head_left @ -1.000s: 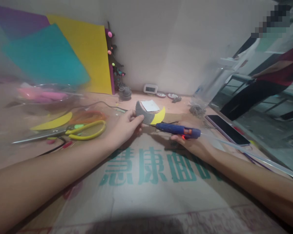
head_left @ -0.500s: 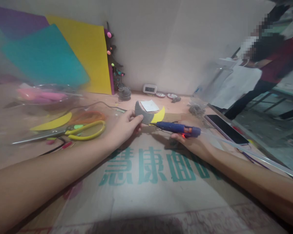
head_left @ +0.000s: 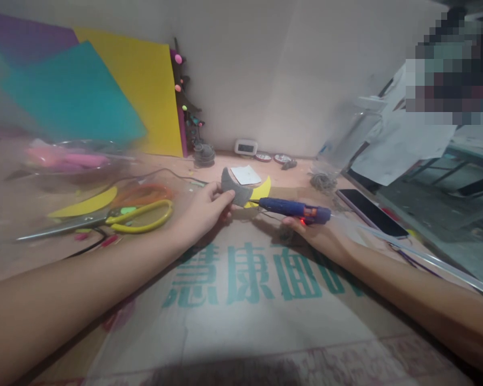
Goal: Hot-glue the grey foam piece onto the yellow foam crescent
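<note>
Head: glue gun (head_left: pixel 282 208) near green 慧康面 (head_left: pixel 247 274)

This looks like a craft workshop: glue gun (head_left: pixel 282 206), scissors (head_left: pixel 99 219), coloured sheets (head_left: pixel 74 94).

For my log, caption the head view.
Left hand holds a grey-yellow crescent; right hand holds a blue glue gun.

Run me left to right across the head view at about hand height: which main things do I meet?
Yellow-handled scissors → left hand → gray crescent piece → blue glue gun → dark-screened phone.
</note>
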A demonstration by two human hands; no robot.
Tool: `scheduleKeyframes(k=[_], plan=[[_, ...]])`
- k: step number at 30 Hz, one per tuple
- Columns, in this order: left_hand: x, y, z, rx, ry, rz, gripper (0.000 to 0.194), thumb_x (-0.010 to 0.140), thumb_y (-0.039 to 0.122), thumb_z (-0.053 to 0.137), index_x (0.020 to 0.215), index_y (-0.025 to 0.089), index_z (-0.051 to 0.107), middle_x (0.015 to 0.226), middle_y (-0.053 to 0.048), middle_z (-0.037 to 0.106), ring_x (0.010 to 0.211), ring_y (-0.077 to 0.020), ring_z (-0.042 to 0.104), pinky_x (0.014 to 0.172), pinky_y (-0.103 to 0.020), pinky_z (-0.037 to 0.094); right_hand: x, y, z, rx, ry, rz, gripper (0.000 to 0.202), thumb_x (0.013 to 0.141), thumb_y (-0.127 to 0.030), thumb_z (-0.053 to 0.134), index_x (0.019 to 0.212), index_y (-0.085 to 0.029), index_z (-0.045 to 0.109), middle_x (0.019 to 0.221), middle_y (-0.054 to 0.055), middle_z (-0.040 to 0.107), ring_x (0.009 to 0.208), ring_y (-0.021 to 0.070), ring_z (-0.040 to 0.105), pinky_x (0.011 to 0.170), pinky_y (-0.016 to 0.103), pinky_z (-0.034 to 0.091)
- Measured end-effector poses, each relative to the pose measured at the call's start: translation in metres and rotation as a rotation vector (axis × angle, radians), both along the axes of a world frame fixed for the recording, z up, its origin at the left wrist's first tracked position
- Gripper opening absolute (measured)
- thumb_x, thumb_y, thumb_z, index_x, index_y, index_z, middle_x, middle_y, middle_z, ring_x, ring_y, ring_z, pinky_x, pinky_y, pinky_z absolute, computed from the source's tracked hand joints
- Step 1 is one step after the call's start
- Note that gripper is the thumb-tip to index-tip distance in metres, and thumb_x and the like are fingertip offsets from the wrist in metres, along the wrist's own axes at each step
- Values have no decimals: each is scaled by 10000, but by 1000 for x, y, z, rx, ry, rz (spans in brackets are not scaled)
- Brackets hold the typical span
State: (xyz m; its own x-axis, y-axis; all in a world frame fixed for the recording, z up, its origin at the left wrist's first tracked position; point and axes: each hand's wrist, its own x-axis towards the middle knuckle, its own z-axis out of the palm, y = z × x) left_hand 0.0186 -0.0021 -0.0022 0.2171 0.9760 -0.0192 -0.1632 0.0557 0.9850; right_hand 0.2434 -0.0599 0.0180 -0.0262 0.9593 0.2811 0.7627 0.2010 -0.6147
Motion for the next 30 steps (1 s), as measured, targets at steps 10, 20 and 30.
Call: scheduleKeyframes(k=[10, 20, 30], plan=[[1, -3, 3, -29, -18, -2, 121, 858, 210, 587, 791, 185, 489, 592, 41, 557, 455, -57, 483, 453, -147, 404, 1, 1, -3, -26, 4, -32, 255, 773, -517, 599, 779, -264, 560, 771, 32, 657, 755, 277, 656, 702, 433, 561], [0, -4, 2, -36, -41, -22, 153, 830, 249, 627, 793, 193, 490, 595, 45, 548, 462, -59, 475, 466, -152, 412, -1, 1, 1, 11, 8, -45, 234, 785, -492, 599, 784, -260, 573, 787, 26, 691, 766, 258, 678, 743, 405, 576], [0, -3, -2, -5, -42, -33, 157, 814, 272, 640, 805, 194, 504, 596, 52, 540, 469, -59, 477, 479, -154, 415, 5, 3, -1, 65, -66, -66, 255, 804, -521, 599, 758, -271, 610, 725, 25, 694, 720, 259, 680, 691, 381, 571]])
